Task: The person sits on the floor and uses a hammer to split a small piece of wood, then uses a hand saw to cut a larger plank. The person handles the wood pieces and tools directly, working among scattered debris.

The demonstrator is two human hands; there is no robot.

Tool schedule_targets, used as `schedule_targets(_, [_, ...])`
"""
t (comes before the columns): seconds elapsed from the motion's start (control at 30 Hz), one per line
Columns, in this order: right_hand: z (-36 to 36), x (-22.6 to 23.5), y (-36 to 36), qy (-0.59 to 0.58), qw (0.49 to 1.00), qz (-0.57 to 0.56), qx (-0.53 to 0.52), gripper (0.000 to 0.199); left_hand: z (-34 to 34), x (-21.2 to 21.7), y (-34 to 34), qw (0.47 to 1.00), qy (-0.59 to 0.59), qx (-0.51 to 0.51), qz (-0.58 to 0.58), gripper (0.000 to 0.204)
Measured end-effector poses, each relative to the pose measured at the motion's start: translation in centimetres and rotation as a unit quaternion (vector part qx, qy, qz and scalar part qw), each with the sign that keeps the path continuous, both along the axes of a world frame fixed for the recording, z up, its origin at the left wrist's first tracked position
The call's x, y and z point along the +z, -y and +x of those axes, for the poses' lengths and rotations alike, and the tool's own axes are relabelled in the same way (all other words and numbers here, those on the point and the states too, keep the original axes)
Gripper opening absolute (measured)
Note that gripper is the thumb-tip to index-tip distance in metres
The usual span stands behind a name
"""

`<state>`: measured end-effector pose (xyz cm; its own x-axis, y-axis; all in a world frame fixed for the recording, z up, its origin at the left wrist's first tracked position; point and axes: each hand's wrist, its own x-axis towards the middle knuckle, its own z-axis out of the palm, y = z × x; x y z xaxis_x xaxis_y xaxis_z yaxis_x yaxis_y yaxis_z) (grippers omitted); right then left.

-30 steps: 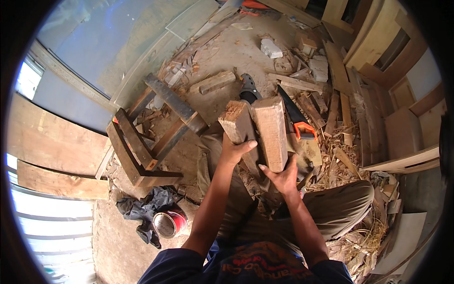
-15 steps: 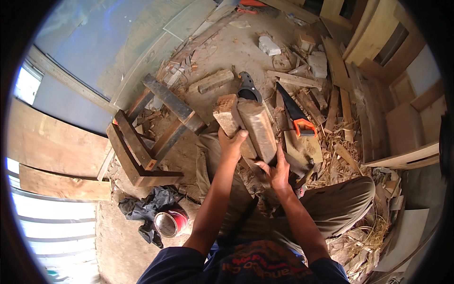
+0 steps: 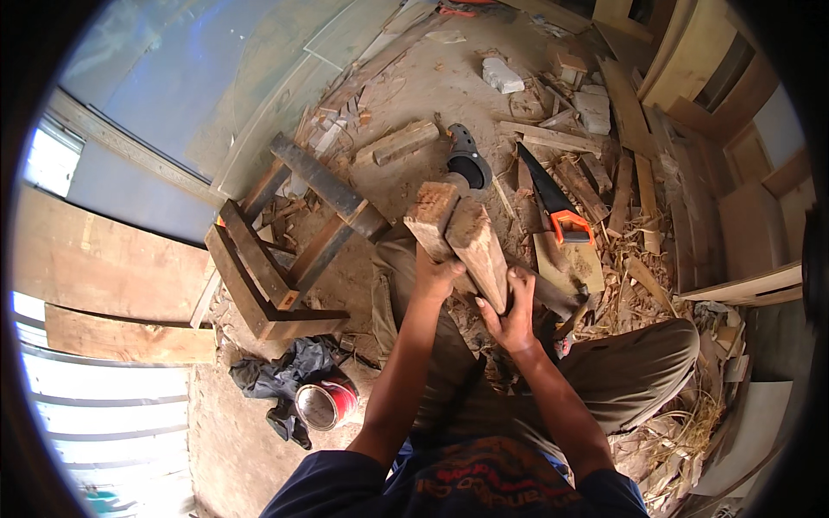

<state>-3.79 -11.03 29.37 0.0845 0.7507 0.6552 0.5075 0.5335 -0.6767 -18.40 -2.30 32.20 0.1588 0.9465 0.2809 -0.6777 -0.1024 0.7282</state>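
Observation:
Two short, thick wood blocks are held side by side above my lap, their rough cut ends facing up and away from me. My left hand [image 3: 437, 274] grips the left block [image 3: 430, 220] from below, thumb toward the right. Around the lower side of the right block [image 3: 479, 250] my right hand [image 3: 511, 312] is closed, thumb and fingers on opposite sides. The blocks touch or nearly touch along their length. To the right, a hand saw [image 3: 553, 198] with a black blade and an orange-and-black handle lies over wood scraps.
At left stands a wooden frame [image 3: 259, 285] of joined beams. Near it are a red can [image 3: 328, 404] and a crumpled black plastic bag [image 3: 289, 371]. A grey clog [image 3: 466, 155] is beyond the blocks. Offcuts, shavings and a white block [image 3: 503, 76] litter the floor.
The two blocks have tipped, so their far end faces show more and their long sides look shorter. Both hands still hold them. The whole view has shifted slightly.

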Motion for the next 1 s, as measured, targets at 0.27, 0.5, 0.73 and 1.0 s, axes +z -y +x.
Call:
schedule_targets(0.27, [0.1,0.8,0.1,-0.031,0.999,0.036,-0.020,0.068,1.0,0.2,1.0,0.999,0.031,-0.038,-0.004,0.097])
schedule_targets(0.5, [0.1,1.7,0.1,-0.031,0.999,0.010,-0.006,0.068,1.0,0.3,1.0,0.999,0.036,-0.027,0.005,0.104])
schedule_targets(0.73, [0.2,2.0,-0.2,-0.033,0.999,0.003,0.018,0.071,1.0,0.7,1.1,0.999,0.019,-0.026,0.002,0.103])
schedule_targets(1.0, [0.3,2.3,0.0,-0.025,0.999,-0.022,0.023,0.070,1.0,1.1,1.2,0.999,0.010,-0.039,0.010,0.101])
